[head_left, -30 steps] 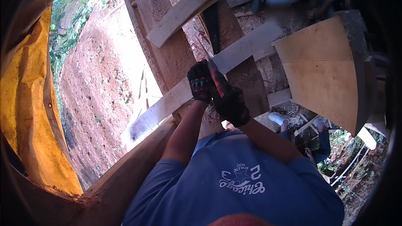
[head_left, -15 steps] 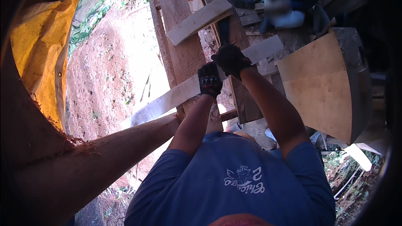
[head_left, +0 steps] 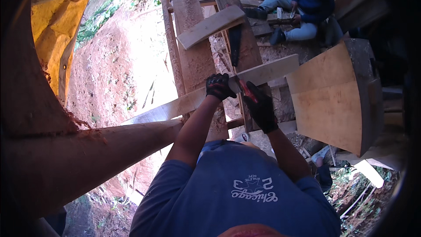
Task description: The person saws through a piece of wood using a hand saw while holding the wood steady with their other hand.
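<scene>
Left hand (head_left: 218, 86), gloved, clenched on the long pale plank (head_left: 184, 103) that runs diagonally across the upright timbers at centre. Right hand (head_left: 260, 106), gloved, grasps a red-handled tool (head_left: 244, 88) against the same plank, just right of the left hand. Plywood sheet (head_left: 329, 101) at right.

This is an outdoor building site on a hillside: rough wooden planks (head_left: 210, 25) and thick posts (head_left: 87, 158) form a raised frame above bare red earth (head_left: 109, 79), a yellow tarp (head_left: 57, 22) hangs at one side, and another person (head_left: 302, 6) sits among boards.
</scene>
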A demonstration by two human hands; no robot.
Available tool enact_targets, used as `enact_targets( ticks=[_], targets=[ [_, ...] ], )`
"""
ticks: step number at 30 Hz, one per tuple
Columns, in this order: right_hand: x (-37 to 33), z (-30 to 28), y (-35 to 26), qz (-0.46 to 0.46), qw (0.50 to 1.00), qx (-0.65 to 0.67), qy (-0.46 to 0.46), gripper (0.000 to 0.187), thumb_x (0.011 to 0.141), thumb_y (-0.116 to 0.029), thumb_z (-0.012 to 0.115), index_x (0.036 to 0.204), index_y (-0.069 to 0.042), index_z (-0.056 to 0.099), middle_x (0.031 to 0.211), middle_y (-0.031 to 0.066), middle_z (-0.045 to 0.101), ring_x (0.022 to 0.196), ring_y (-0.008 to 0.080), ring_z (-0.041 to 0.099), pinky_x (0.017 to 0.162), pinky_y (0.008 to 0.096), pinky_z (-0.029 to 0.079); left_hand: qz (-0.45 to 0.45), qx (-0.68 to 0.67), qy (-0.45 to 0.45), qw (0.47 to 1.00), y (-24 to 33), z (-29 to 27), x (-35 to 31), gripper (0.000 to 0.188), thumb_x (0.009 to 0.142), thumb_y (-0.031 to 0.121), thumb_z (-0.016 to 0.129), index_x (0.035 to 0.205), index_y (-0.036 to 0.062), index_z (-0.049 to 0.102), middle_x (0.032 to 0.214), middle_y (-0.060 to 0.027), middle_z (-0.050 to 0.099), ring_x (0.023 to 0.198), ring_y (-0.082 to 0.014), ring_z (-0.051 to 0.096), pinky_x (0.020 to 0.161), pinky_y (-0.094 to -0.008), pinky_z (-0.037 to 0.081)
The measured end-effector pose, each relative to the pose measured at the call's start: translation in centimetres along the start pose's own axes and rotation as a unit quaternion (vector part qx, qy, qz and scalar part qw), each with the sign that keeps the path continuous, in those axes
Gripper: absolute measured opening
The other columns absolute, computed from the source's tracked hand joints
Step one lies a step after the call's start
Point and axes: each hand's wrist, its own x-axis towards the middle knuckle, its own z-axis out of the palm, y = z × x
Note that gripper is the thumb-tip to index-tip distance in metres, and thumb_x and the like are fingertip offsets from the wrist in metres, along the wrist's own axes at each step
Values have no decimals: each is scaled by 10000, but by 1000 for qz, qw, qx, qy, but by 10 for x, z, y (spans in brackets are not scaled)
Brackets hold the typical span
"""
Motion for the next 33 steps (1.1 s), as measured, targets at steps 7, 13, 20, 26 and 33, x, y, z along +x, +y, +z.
enact_targets(
  ticks=[7, 13, 20, 26, 33],
  targets=[
    [-33, -5, -12, -18, 997, 48, 55, 585, 1040, -176, 745, 1579, -32, 568, 1466, 237, 702, 1362, 373, 688, 1074, 456, 577, 9, 33, 189, 981, 26, 10, -27, 529, 736, 409, 945, 1141, 134, 744, 1076, -114, 703, 1072, -369, 683, 913, -530, 502],
    [-19, -18, -29, -49, 995, 43, 69, 560, 1039, -181, 757, 1546, -7, 592, 1363, 241, 752, 1256, 353, 753, 1018, 429, 606, -9, 62, 252, 966, 33, 11, -33, 362, 798, 328, 853, 1103, 183, 723, 1044, -78, 646, 1081, -315, 639, 891, -510, 464],
    [-8, -37, -19, 2, 997, 74, 38, 528, 1035, -173, 759, 1518, -7, 623, 1355, 229, 756, 1251, 327, 756, 1016, 412, 604, 3, 149, 223, 963, 36, 38, -42, 257, 857, 294, 818, 1076, 185, 740, 1011, -66, 641, 1053, -303, 640, 892, -498, 477],
    [-58, -37, -3, 34, 989, 141, 15, 539, 1050, -99, 692, 1571, -22, 573, 1479, 195, 707, 1317, 296, 722, 1069, 410, 579, 37, 30, 62, 997, 15, 6, -32, 260, 840, 240, 711, 1078, 137, 729, 1165, -131, 700, 1140, -358, 676, 934, -520, 551],
    [-64, -21, -22, 17, 991, 112, 73, 532, 1047, -145, 740, 1541, -2, 603, 1454, 246, 703, 1307, 367, 718, 1069, 448, 575, 39, 11, -97, 994, 3, 6, -5, 359, 818, 241, 706, 1146, 107, 766, 1169, -192, 742, 1177, -417, 703, 1055, -523, 568]
  ],
)
